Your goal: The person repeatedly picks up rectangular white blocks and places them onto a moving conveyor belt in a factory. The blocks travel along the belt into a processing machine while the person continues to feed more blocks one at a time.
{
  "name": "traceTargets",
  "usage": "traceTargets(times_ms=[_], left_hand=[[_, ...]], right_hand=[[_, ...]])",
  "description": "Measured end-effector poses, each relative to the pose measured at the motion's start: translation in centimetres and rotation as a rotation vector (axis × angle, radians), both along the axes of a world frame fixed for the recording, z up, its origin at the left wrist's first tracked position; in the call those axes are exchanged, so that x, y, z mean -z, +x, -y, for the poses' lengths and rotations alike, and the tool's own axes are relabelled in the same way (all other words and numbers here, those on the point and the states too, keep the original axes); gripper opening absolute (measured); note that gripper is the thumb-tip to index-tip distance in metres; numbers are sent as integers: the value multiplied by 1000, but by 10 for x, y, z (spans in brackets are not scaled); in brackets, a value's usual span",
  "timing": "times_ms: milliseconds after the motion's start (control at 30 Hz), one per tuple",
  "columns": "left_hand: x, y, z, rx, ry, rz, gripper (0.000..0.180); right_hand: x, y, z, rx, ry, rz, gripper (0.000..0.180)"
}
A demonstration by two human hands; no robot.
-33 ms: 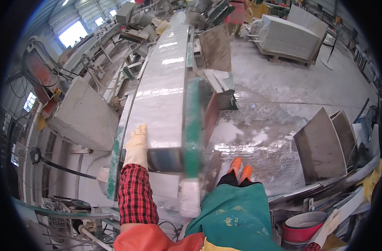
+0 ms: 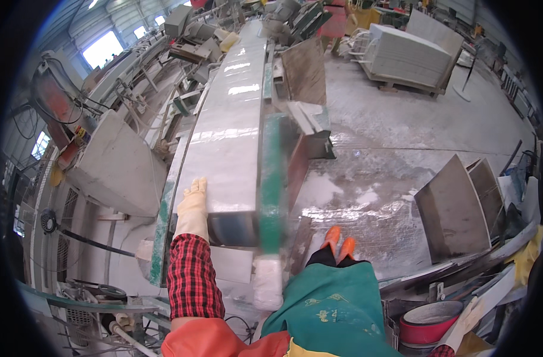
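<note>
My left hand (image 2: 192,205), in a cream glove below a red-and-black plaid sleeve, lies with its fingers stretched out on a long, wet, white surface (image 2: 227,154). I cannot tell whether this is the conveyor's belt or a slab on it. Just past its near edge shows a dark blue-grey roller (image 2: 233,229). A green side rail (image 2: 272,184) runs along the right. At the lower right edge, my right hand (image 2: 469,321), also in a cream glove, is beside a pale strip (image 2: 502,285). Its fingers are too unclear to read, and any hold on the strip cannot be made out.
Right of the conveyor, brown panels (image 2: 453,211) lean upright and a red round tub (image 2: 429,324) stands low. A stack of white slabs (image 2: 408,53) is on the wet floor farther back. A hose-like black bar (image 2: 93,241) juts in at the left.
The view has shifted very slightly. My left hand stays on the white surface, and nothing else visibly moves.
</note>
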State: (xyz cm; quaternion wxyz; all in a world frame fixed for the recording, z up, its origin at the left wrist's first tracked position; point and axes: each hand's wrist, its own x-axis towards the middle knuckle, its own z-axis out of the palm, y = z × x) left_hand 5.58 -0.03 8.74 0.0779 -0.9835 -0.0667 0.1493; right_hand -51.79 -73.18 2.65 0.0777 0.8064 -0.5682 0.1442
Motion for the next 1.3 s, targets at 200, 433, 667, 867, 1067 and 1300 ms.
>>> traceTargets(times_ms=[200, 433, 667, 867, 1067, 1300], left_hand=[[0, -3, 5, -42, -7, 42, 93], [22, 3, -2, 20, 50, 87, 85], [19, -3, 4, -4, 75, 95, 84], [15, 2, 9, -86, 13, 85, 71], [11, 4, 7, -87, -15, 63, 69], [15, 8, 4, -79, -11, 96, 67]], right_hand=[[-2, 9, -16, 14, -68, -20, 57], [-1, 13, -28, -44, -127, 24, 54], [3, 11, -30, -83, -138, 5, 53], [1, 13, -45, -120, -171, 4, 52], [0, 17, -50, -68, -130, 18, 51], [2, 17, -54, -51, -151, -16, 51]])
